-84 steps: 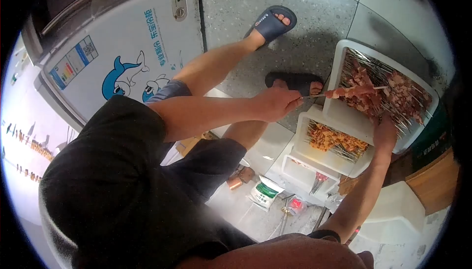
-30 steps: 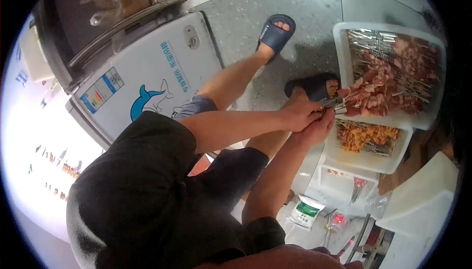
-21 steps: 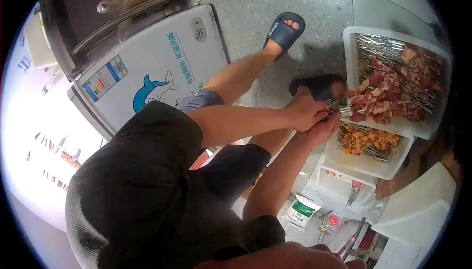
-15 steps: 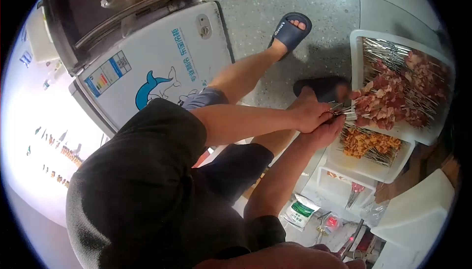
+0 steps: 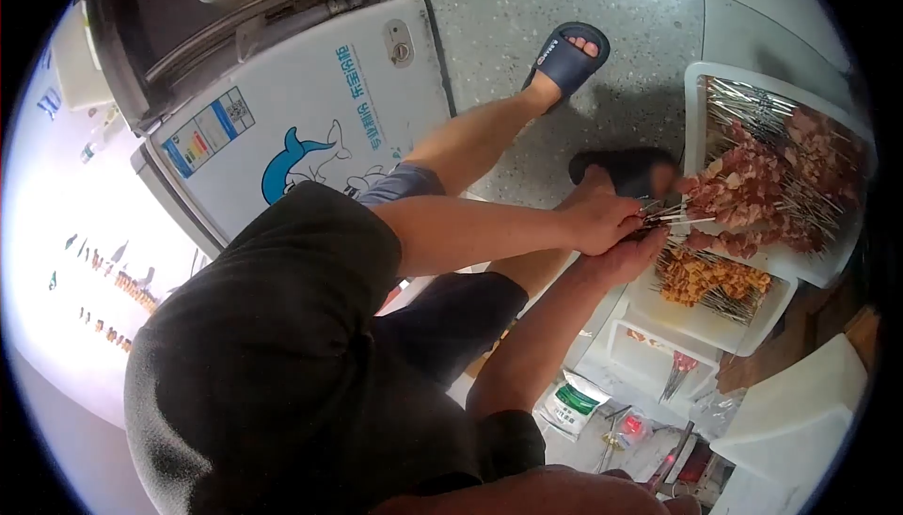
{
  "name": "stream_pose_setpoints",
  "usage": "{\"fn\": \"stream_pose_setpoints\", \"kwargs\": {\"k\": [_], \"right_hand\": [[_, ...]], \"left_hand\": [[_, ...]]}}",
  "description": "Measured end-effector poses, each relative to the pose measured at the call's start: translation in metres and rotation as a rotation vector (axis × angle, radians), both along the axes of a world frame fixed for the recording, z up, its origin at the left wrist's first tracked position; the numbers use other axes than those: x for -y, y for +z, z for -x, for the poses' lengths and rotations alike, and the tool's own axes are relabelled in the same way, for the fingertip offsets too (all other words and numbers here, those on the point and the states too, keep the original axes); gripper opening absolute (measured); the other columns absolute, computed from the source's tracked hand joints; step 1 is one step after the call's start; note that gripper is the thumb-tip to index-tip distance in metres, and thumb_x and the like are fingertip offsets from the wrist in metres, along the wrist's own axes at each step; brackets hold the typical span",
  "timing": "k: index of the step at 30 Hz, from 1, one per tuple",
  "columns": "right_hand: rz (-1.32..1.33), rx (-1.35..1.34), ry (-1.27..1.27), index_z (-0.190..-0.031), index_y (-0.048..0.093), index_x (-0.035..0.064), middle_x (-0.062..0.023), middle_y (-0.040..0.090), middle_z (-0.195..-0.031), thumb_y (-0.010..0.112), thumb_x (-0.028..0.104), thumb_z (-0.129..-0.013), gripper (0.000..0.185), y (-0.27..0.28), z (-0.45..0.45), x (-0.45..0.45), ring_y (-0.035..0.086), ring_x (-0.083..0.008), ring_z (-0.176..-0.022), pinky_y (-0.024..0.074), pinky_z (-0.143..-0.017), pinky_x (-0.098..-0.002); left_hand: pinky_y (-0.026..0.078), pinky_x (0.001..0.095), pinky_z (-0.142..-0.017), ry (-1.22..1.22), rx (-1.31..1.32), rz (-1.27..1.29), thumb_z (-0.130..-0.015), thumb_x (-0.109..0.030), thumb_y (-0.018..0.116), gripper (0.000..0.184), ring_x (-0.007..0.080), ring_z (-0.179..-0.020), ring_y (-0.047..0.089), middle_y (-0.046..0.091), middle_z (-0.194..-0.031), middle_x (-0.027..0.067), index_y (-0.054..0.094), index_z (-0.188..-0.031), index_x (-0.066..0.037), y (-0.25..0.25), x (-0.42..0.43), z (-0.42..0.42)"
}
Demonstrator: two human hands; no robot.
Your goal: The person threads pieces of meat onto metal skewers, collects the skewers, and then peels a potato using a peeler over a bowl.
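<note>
Metal skewers [image 5: 675, 218] ran left to right, handle ends in the hands, meat [image 5: 734, 190] over the big tub [image 5: 694, 115] at right. Left hand [image 5: 602, 223] was curled closed round them, right hand [image 5: 633, 258] too, its fingertips slightly nearer the meat.

Chinese print on a white freezer [image 5: 299, 87]
Blue characters [image 5: 358, 90], apparently ending in 冷柜, near a blue-edged energy label [image 5: 209, 133] with coloured bars [image 5: 198, 146] and a QR code [image 5: 236, 111]; lettering on the upper slipper [image 5: 566, 65] and green-and-white bag [image 5: 572, 404] too small to read.
</note>
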State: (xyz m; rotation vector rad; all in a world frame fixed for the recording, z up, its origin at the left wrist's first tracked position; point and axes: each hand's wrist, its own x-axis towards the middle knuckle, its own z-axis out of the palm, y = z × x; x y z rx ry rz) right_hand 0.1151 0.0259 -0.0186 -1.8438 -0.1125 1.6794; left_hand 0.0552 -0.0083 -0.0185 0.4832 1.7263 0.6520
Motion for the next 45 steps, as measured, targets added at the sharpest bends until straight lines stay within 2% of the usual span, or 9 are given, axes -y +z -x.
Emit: {"fn": "stream_pose_setpoints", "kwargs": {"k": [7,13,16,19,31,34,40,43,45], "right_hand": [[0.015,0.11,0.04,-0.114,0.052,-0.0029,-0.016,0.057,-0.108,0.049,0.026,-0.095,0.035,-0.001,0.003,-0.004,0.057,-0.0257,-0.093,0.0492,-0.08,-0.0371],[-0.021,0.011,-0.019,-0.111,0.053,-0.0026,-0.0144,0.058,-0.104,0.047,0.024,-0.095,0.031,-0.001,0.003,-0.002,0.057,-0.0247,-0.092,0.0484,-0.081,-0.0361],[-0.013,0.058,0.06,-0.107,0.054,-0.003,-0.0138,0.058,-0.104,0.045,0.023,-0.095,0.03,-0.002,0.001,0.0,0.057,-0.0242,-0.092,0.0477,-0.081,-0.0359],[0.019,-0.054,-0.061,-0.104,0.055,-0.0032,-0.0136,0.057,-0.104,0.045,0.023,-0.094,0.03,-0.005,0.001,-0.001,0.056,-0.024,-0.092,0.047,-0.081,-0.0357],[-0.007,-0.062,-0.064,-0.106,0.052,-0.0021,-0.0144,0.056,-0.103,0.046,0.023,-0.094,0.029,-0.004,-0.003,0.0,0.056,-0.0258,-0.093,0.0482,-0.082,-0.0377],[-0.061,0.009,0.002,-0.105,0.053,-0.0028,-0.0145,0.056,-0.101,0.047,0.022,-0.094,0.028,-0.003,-0.002,0.001,0.056,-0.0253,-0.091,0.0483,-0.081,-0.0378],[-0.048,-0.041,-0.129,-0.1,0.054,-0.0036,-0.014,0.057,-0.1,0.049,0.019,-0.093,0.024,0.0,0.003,-0.003,0.056,-0.0243,-0.087,0.0476,-0.078,-0.0377],[-0.024,0.04,-0.048,-0.1,0.053,-0.0032,-0.0142,0.057,-0.1,0.049,0.02,-0.094,0.024,0.005,0.006,-0.007,0.056,-0.0245,-0.089,0.0478,-0.08,-0.0375],[-0.063,-0.026,-0.055,-0.101,0.053,-0.0031,-0.0145,0.057,-0.1,0.049,0.02,-0.094,0.025,-0.001,0.0,-0.003,0.057,-0.0248,-0.09,0.048,-0.081,-0.0374]], "left_hand": [[0.043,0.0463,-0.07,0.0,0.083,0.085,-0.09,-0.018,0.051,0.019,0.0401,-0.079,0.055,0.056,-0.082,0.0238,0.056,-0.084,0.0,0.003,-0.006,0.005],[0.043,0.0474,-0.071,-0.008,0.049,0.081,-0.09,-0.018,0.051,0.02,0.0431,-0.083,0.055,0.057,-0.084,0.0245,0.054,-0.087,0.001,0.005,-0.005,0.007],[0.043,0.0467,-0.071,0.077,0.114,0.074,-0.091,-0.019,0.05,0.02,0.0431,-0.083,0.054,0.057,-0.084,0.0241,0.055,-0.088,0.001,0.004,-0.005,0.007],[0.043,0.0456,-0.073,0.022,0.008,0.022,-0.093,-0.02,0.05,0.021,0.0426,-0.085,0.055,0.057,-0.085,0.0241,0.055,-0.09,0.0,0.002,-0.003,0.007],[0.043,0.0444,-0.074,-0.041,0.001,0.042,-0.092,-0.015,0.048,0.018,0.0395,-0.084,0.056,0.059,-0.087,0.0231,0.059,-0.092,-0.001,-0.006,0.0,0.003],[0.044,0.0445,-0.074,-0.007,0.049,0.069,-0.091,-0.013,0.048,0.017,0.0398,-0.083,0.056,0.059,-0.087,0.023,0.059,-0.091,0.0,-0.003,-0.002,0.005],[0.045,0.0441,-0.072,0.034,0.064,0.061,-0.092,-0.014,0.047,0.017,0.0408,-0.082,0.057,0.059,-0.087,0.0228,0.057,-0.089,0.0,-0.002,-0.002,0.005],[0.045,0.0439,-0.072,0.089,0.07,0.044,-0.093,-0.015,0.047,0.018,0.0402,-0.083,0.057,0.059,-0.085,0.0227,0.056,-0.09,0.001,0.004,-0.006,0.006],[0.045,0.0439,-0.073,0.094,0.056,0.004,-0.093,-0.015,0.047,0.018,0.0401,-0.083,0.057,0.059,-0.085,0.0228,0.056,-0.091,0.001,0.001,-0.004,0.004]]}}
